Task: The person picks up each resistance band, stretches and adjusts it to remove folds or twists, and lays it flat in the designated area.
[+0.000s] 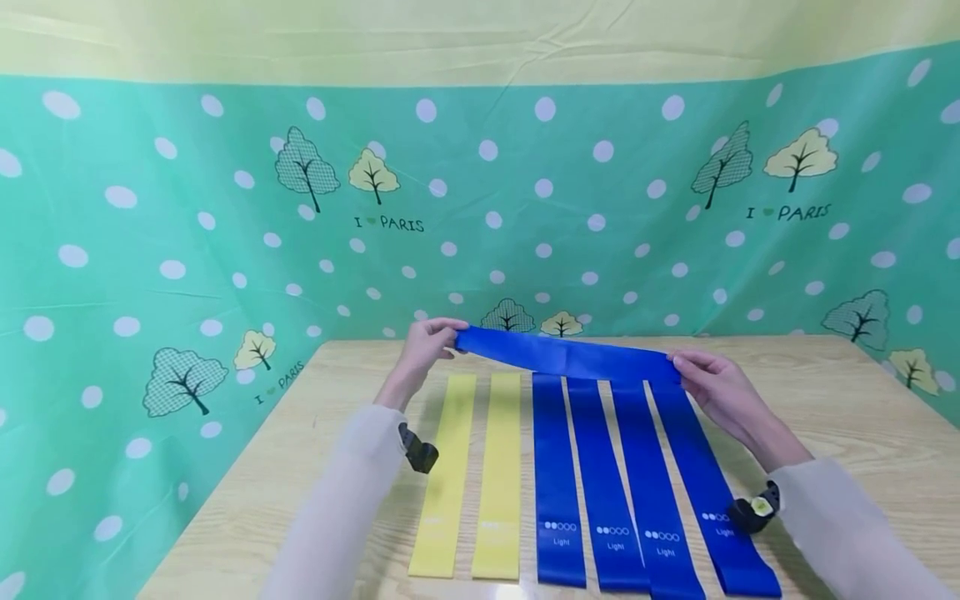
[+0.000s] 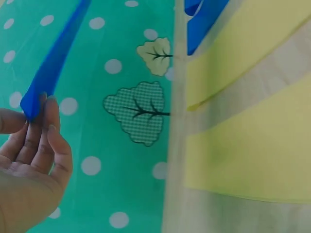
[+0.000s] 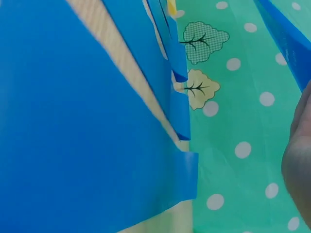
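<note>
A blue resistance band [image 1: 564, 356] is held stretched out sideways above the far part of the table. My left hand [image 1: 429, 346] pinches its left end between thumb and fingers, which also shows in the left wrist view, where the hand [image 2: 36, 155] grips the band [image 2: 53, 63]. At the other end, my right hand [image 1: 720, 392] pinches the band's right end; in the right wrist view only part of that hand [image 3: 299, 150] shows. Beneath lie several blue bands marked "Light", among them the leftmost blue band [image 1: 558, 475], side by side lengthwise.
Two yellow bands [image 1: 444, 475] [image 1: 500, 475] lie left of the blue ones on the wooden table [image 1: 300, 500]. A green dotted cloth [image 1: 543, 208] with printed trees hangs behind and beside the table. Each wrist wears a small black camera [image 1: 422, 452].
</note>
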The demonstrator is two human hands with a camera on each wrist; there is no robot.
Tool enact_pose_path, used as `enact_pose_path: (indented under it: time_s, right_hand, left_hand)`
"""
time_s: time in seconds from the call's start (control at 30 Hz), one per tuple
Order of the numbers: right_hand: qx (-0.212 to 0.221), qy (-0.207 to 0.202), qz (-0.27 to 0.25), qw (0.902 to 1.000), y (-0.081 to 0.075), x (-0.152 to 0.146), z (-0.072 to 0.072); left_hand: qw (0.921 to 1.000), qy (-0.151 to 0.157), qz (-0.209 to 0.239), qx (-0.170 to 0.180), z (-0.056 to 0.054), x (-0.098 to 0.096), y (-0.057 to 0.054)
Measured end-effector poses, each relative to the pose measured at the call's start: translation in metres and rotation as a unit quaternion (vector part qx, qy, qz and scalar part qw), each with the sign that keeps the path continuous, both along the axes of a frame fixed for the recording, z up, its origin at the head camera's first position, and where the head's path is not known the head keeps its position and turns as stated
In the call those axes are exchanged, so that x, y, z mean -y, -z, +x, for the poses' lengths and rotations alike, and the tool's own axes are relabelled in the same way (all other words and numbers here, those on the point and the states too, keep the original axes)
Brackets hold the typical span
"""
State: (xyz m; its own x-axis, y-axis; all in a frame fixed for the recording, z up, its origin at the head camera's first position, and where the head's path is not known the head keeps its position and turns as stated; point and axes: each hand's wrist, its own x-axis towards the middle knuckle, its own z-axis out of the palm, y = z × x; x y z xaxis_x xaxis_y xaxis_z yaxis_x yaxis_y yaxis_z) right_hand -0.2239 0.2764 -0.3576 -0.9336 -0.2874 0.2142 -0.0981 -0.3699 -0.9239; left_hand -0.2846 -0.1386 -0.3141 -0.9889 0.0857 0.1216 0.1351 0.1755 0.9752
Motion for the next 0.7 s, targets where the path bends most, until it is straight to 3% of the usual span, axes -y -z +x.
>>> enact_pose_path:
  time_s: [0.1,0.2,0.33,0.47,0.7]
  right_hand:
    - [-0.022,-0.065,-0.031,0.9972,0.002,-0.005,0.0]
    - [-0.044,-0.085,-0.013,0.9953,0.003,-0.007,0.001]
    - [-0.057,-0.034,0.035,0.9972,0.006,-0.005,0.002]
    - [-0.031,0.022,0.055,0.9978,0.005,-0.001,0.003]
    - [0.013,0.097,0.128,0.9869,0.005,0.0,0.002]
  left_hand:
    - [0.9999,0.011,0.01,0.007,0.002,0.002,0.007]
    - [0.9997,0.017,0.018,0.009,0.003,0.004,0.014]
    - [0.9994,0.03,0.015,-0.003,0.005,0.006,0.022]
    - [0.9991,0.038,0.014,-0.013,0.006,0.005,0.027]
    - [0.9997,-0.017,-0.018,-0.004,0.006,0.002,0.031]
